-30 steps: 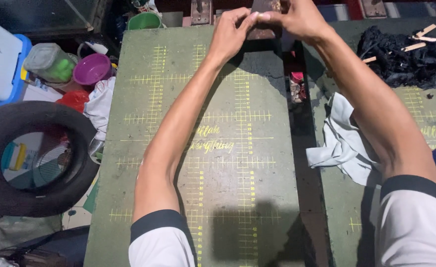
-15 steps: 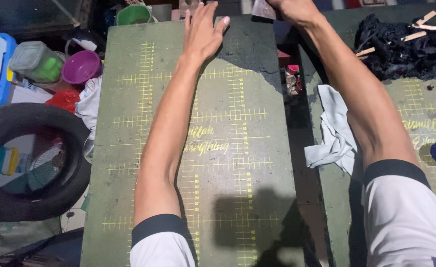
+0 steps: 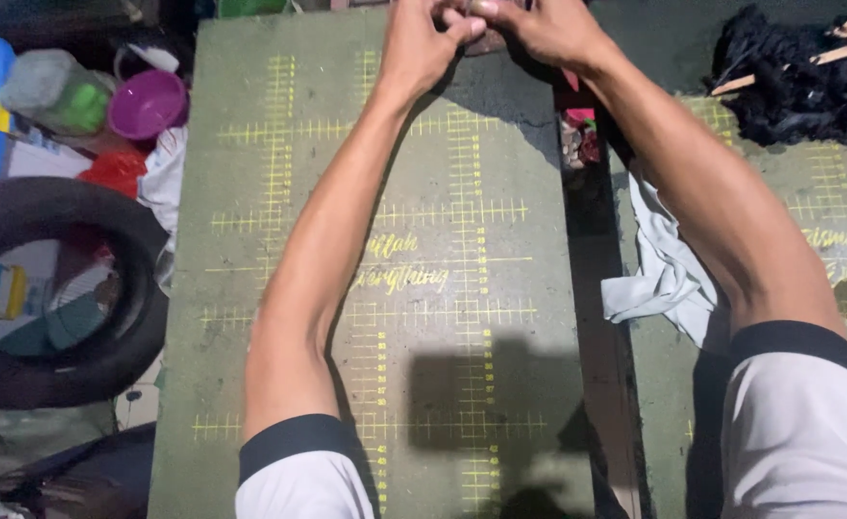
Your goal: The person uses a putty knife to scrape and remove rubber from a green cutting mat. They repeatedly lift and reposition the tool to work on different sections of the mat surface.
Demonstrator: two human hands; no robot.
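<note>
At the green board's (image 3: 279,288) far edge, both hands' fingers (image 3: 443,29) pinch together on something small, cut off from view.

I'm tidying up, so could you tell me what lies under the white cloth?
The white cloth lies on the right green board; the right forearm covers its far edge. Anything beneath it is hidden.

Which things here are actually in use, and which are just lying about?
In use:
left hand
right hand
green board with yellow grid lines

Lying about:
black rubber tyre
purple plastic bowl
crumpled white cloth
black fibre heap
</note>
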